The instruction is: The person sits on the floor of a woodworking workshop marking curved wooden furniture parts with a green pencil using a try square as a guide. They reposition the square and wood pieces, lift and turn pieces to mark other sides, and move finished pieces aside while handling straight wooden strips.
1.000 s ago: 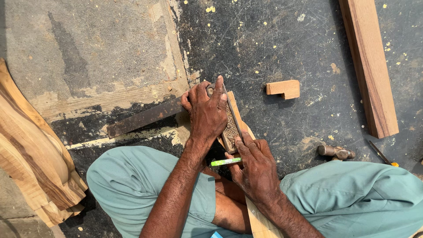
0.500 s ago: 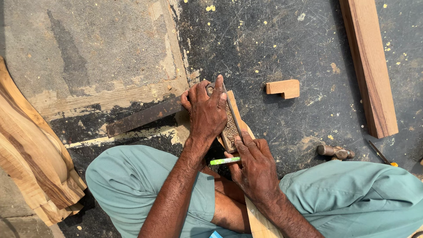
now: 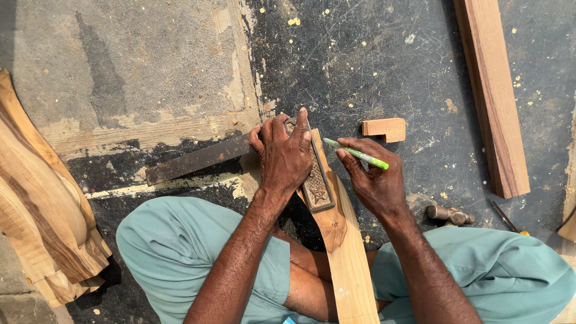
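Head view, left to right:

- Far left edge: stack of curved wood slabs [image 3: 42, 210], pale with dark grain, lying on the floor.
- Upper left: grey concrete patch [image 3: 120, 66]; rest of the floor dark and scratched, yellow specks scattered on it.
- Left of centre: dark metal blade of a try square [image 3: 198, 159] runs out leftward, slightly tilted, flat on the floor.
- Centre: left hand [image 3: 285, 159] pressed down on the try square where blade meets stock, fingers spread and clamped over it, index finger pointing to the top of the frame.
- Just right of that hand: the square's carved dark stock [image 3: 317, 183] lies along the light wooden strip [image 3: 348, 258]; the strip runs from frame centre down to the bottom edge, between the knees in teal trousers [image 3: 174, 252].
- Right of centre: right hand [image 3: 375, 183] pinching a green pencil [image 3: 357, 154] between thumb and fingers, tip pointing left toward the strip's top end, near the stock; contact unclear.
- Above the right hand: small notched wood block [image 3: 384, 128] on the floor, apart from the hand.
- Lower right: small hammer-like tool [image 3: 450, 214] by the right knee, mostly hidden.
- Upper right: long reddish plank [image 3: 492, 96] lying top to bottom, well apart from both hands.
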Demonstrator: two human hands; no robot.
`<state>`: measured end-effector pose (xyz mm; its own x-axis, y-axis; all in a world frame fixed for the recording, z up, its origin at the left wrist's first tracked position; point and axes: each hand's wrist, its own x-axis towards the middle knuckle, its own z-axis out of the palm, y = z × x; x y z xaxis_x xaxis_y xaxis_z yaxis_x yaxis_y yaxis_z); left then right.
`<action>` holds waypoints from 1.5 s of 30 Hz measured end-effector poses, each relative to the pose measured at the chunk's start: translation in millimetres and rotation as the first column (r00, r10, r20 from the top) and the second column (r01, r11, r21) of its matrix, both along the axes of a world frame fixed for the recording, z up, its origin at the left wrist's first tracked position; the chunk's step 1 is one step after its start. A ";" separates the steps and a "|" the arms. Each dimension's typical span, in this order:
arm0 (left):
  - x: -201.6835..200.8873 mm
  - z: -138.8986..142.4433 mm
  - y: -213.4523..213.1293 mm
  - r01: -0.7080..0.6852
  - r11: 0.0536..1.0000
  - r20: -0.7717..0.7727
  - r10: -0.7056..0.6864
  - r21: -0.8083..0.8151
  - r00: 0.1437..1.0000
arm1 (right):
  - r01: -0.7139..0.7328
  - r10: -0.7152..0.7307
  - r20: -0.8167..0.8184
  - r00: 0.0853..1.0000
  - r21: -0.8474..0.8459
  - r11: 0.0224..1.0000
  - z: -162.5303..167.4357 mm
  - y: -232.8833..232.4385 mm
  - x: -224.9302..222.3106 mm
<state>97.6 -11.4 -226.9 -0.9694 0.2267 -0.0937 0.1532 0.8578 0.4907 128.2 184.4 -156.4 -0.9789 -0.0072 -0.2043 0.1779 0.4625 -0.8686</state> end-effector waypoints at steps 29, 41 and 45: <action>2.5 -3.3 -0.6 -0.008 1.000 -0.005 0.008 0.016 1.000 | -0.367 0.372 0.015 0.928 0.213 0.906 42.0 -14.3 -27.4; 3.2 0.0 -0.7 -0.011 1.000 0.017 0.010 0.029 1.000 | -0.374 0.304 0.299 0.904 0.210 0.904 26.6 -21.4 -80.6; 3.1 0.3 -1.2 -0.001 1.000 0.010 0.000 0.031 1.000 | -0.335 0.323 0.106 0.941 0.136 0.932 24.3 -18.0 -71.4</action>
<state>100.7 -12.6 -226.6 -0.9687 0.2291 -0.0959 0.1479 0.8422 0.5185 56.8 166.5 -132.1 -0.9071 -0.2893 -0.3059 0.0600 0.6303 -0.7740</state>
